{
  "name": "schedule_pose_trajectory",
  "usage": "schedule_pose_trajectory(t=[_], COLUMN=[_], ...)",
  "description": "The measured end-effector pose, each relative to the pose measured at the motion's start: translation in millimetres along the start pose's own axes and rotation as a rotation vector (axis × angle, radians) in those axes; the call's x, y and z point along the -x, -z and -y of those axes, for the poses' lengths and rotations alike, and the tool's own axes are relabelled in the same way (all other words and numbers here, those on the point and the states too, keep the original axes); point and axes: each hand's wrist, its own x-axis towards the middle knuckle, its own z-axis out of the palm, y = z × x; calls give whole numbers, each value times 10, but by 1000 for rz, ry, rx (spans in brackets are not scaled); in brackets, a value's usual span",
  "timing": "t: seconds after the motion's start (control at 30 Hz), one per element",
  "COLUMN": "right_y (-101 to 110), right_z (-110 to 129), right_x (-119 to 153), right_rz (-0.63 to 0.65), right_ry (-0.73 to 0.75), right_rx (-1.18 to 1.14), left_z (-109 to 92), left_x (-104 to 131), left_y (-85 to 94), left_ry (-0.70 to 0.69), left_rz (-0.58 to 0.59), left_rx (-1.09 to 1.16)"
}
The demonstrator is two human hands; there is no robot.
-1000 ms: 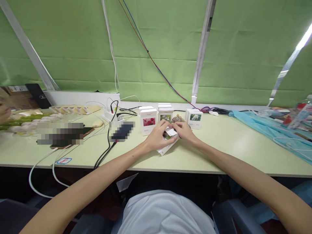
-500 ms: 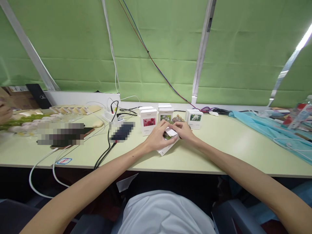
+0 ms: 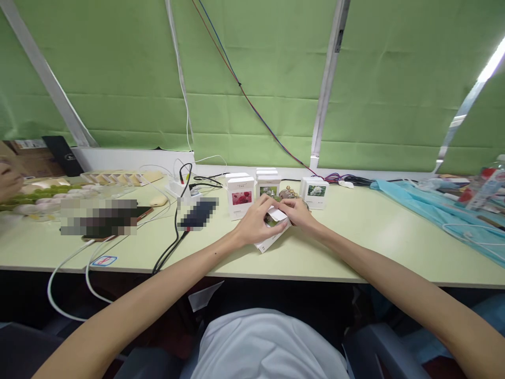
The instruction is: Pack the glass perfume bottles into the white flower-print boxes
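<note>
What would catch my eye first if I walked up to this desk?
Most likely the two hands, left hand and right hand, meeting mid-desk on a small white box with its flap open. Just behind stands a row of boxes, one with a red flower picture. Green blinds fill the whole background, and a blue cloth lies to the right.

Your work surface is a pale green table (image 3: 374, 231). It carries upright white boxes (image 3: 240, 197), a tilted box (image 3: 270, 239), cables (image 3: 173, 231) and blue cloth (image 3: 430, 210).
</note>
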Motion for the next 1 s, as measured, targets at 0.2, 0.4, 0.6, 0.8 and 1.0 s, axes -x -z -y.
schedule_pose_trajectory(t=[0.2, 0.4, 0.6, 0.8, 1.0], right_y=[9, 33, 50, 70, 96], right_z=[-2, 10, 36, 63, 75], right_x=[-3, -7, -10, 0, 13], right_rz=[32, 102, 151, 197, 237], right_ry=[3, 37, 25, 12, 22], right_rx=[-6, 15, 22, 31, 57], left_z=[4, -4, 2, -10, -10], left_x=[1, -1, 7, 0, 2], left_y=[-3, 3, 1, 11, 7], left_ry=[-5, 1, 9, 9, 10], left_rz=[-3, -1, 5, 9, 4], left_rx=[0, -8, -4, -9, -9])
